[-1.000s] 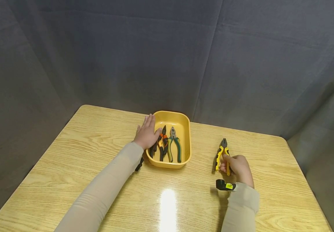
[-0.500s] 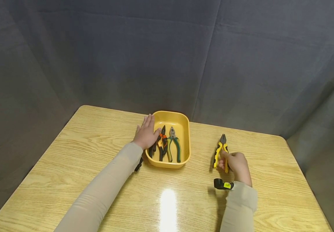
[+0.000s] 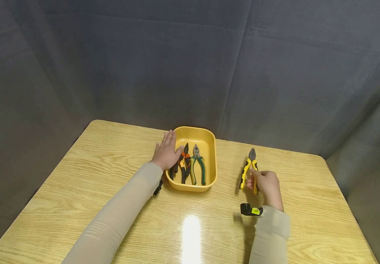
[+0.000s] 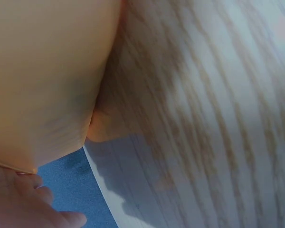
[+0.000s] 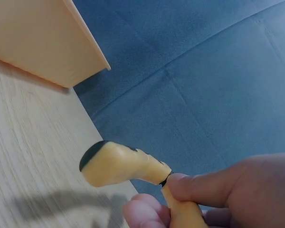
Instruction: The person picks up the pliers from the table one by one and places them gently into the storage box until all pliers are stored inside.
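In the head view my left hand (image 3: 166, 154) lies on the left rim of a yellow plastic bin (image 3: 212, 161), its fingers extended. Pliers with green-and-yellow handles (image 3: 198, 167) lie inside the bin. Beside them are orange-and-black pliers (image 3: 184, 163), and my left hand partly covers other dark handles there. To the right of the bin, my right hand (image 3: 266, 183) pinches one handle of yellow-and-black pliers (image 3: 252, 157), whose handles are spread and whose nose points away from me. In the right wrist view, thumb and fingers grip a yellow handle (image 5: 118, 166); a shadow falls on the table below.
The wooden table (image 3: 117, 220) has a bright glare spot in front of the bin. A dark grey curtain (image 3: 163, 73) hangs behind the table's back edge and on both sides. Each wrist wears a small black camera (image 3: 250, 209).
My right hand has moved the yellow-and-black pliers away from me and a little to the left. The left hand and the bin have stayed in place.
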`<state>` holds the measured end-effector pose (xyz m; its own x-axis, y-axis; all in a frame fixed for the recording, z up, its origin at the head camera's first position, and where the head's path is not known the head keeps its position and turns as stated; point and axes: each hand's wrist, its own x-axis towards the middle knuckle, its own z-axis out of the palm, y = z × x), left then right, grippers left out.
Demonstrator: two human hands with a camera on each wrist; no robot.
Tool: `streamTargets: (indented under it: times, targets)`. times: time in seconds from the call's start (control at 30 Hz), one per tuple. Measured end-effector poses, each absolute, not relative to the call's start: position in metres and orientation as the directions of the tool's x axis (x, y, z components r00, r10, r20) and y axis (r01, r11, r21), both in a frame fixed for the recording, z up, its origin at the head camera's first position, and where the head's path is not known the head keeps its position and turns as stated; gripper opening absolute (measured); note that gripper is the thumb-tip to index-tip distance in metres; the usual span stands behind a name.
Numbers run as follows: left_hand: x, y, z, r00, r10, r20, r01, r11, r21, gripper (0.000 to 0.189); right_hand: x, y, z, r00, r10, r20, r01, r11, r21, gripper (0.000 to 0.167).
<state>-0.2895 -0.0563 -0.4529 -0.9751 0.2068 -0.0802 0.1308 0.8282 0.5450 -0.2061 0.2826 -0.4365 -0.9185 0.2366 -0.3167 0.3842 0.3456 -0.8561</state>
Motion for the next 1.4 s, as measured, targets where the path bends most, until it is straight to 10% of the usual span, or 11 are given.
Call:
streamTargets:
  times: [1.4]
  targets:
    - [-0.291, -0.057, -0.456, -0.975, 0.212, -0.071, 0.138, 0.82, 0.555, 0.075, -0.213, 0.242, -0.432, -0.946, 0.236, -0.223, 0.291, 0.312, -0.904, 0.04]
